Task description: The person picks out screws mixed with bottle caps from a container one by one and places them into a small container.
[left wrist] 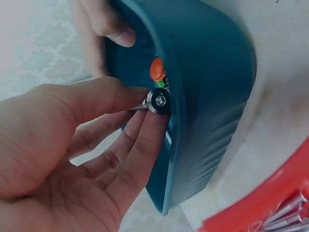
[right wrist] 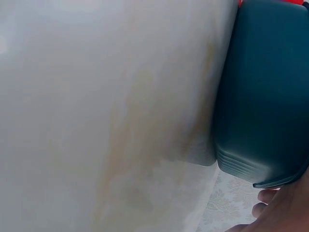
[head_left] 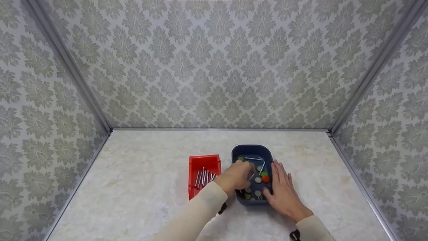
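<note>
A dark blue box point(head_left: 251, 151) holds loose silver bolts point(head_left: 262, 167), several round coin-like discs point(head_left: 257, 180), and an orange piece point(head_left: 265, 179) beside a green one point(head_left: 264, 173). Over its left part, my left hand point(head_left: 235, 175) pinches a bolt point(left wrist: 159, 100) between thumb and fingers; its round socketed head faces the left wrist camera. At the right side of the box, my right hand point(head_left: 286, 194) grips the wall, thumb over the rim and fingers along the outside. The left hand covers some of the contents.
Left of the blue box stands a red bin point(head_left: 204, 159) with several silver bolts point(head_left: 203, 177) in it, partly hidden by my left forearm. Both rest on a pale marbled table point(head_left: 143, 167). Patterned panels point(head_left: 217, 67) in grey frames enclose the back and sides.
</note>
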A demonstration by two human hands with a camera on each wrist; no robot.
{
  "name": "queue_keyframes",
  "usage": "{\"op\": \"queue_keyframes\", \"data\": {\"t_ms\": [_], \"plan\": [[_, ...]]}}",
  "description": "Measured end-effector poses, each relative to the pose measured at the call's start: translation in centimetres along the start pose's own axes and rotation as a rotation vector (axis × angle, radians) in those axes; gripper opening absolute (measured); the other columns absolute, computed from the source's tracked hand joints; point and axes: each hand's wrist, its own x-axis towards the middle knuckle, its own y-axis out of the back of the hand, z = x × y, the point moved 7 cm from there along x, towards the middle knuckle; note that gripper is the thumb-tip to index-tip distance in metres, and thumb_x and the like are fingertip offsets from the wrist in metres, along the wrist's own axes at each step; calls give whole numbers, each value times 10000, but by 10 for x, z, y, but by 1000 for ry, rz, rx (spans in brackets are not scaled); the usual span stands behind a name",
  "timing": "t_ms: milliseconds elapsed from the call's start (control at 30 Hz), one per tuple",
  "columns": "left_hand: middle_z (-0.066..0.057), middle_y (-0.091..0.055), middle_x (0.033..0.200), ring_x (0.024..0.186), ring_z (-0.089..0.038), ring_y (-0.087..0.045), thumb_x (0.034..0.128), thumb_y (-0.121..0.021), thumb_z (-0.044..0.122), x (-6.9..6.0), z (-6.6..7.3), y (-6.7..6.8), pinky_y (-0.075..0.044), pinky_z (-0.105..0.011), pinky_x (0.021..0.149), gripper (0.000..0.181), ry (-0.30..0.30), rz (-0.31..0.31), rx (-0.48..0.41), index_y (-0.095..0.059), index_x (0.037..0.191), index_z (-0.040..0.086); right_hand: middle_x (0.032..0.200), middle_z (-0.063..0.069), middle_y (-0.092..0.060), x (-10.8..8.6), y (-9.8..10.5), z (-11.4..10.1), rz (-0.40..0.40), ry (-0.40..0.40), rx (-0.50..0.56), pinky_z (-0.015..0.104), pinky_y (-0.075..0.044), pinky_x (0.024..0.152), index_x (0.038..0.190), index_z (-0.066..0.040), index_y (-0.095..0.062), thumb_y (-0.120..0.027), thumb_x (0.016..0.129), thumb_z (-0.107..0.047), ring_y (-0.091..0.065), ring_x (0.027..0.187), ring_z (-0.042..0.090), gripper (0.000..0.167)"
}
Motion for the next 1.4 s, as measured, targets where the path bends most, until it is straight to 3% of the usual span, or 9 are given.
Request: {"op": "queue_keyframes", "data": {"t_ms": [233,367,533,733,833,1100,1300,1400], "plan": [[-150,-833,1372,1067,-240,-726,997,-864,33,-12,-13,14,-707,-428,1060,435,23,28,-105,-798,1425,71,1974,214,-16,1,3,0,-5,-11,-7,803,-70,1427,1857,3,-46,-708,1131,-304,-28,1839,479,1029],[-137,-823,1324,1079,-248,-658,994,-870,64,-19,-22,18,-705,-403,986,413,59,56,-147,-817,1401,114,1975,206,-7,-1,2,1,-11,-8,2,804,-61,1428,1858,0,-46,-701,1136,-301,-19,1839,476,1020],[-134,-822,1300,971,-203,-677,999,-882,95,-25,-31,23,-710,-360,877,373,77,76,-218,-816,1366,106,1974,206,-25,-2,0,1,2,0,10,816,-77,1424,1857,2,-63,-702,1132,-280,-37,1837,482,1006],[-113,-816,1054,805,-186,-707,1009,-838,59,-32,-44,32,-705,-367,753,340,96,116,-326,-799,1347,62,1959,242,-89,-4,0,-2,34,28,21,840,-120,1410,1844,34,-118,-707,1114,-243,-85,1824,513,978],[-88,-813,1009,765,-179,-732,1014,-829,57,-36,-52,37,-704,-367,734,325,115,125,-350,-789,1336,72,1958,240,-99,-4,2,-3,41,28,22,839,-124,1409,1843,32,-129,-714,1110,-243,-92,1822,513,978],[-101,-840,958,708,-150,-747,1019,-800,47,-44,-71,47,-713,-374,776,314,113,154,-352,-761,1330,25,1962,231,-96,-3,2,-4,30,23,24,831,-115,1414,1845,26,-135,-719,1109,-248,-81,1826,506,979],[-80,-785,888,685,-143,-659,1017,-803,58,-48,-82,54,-603,-316,705,294,120,181,-318,-772,1307,24,1959,238,-93,-2,2,-3,32,18,25,832,-114,1413,1844,27,-134,-708,1107,-252,-81,1824,509,975],[-72,-764,912,745,-163,-658,1024,-804,68,-49,-89,56,-610,-328,734,293,147,176,-318,-769,1312,28,1957,242,-92,-2,2,-2,34,19,28,839,-114,1408,1843,29,-130,-703,1108,-246,-82,1822,515,972]]}}
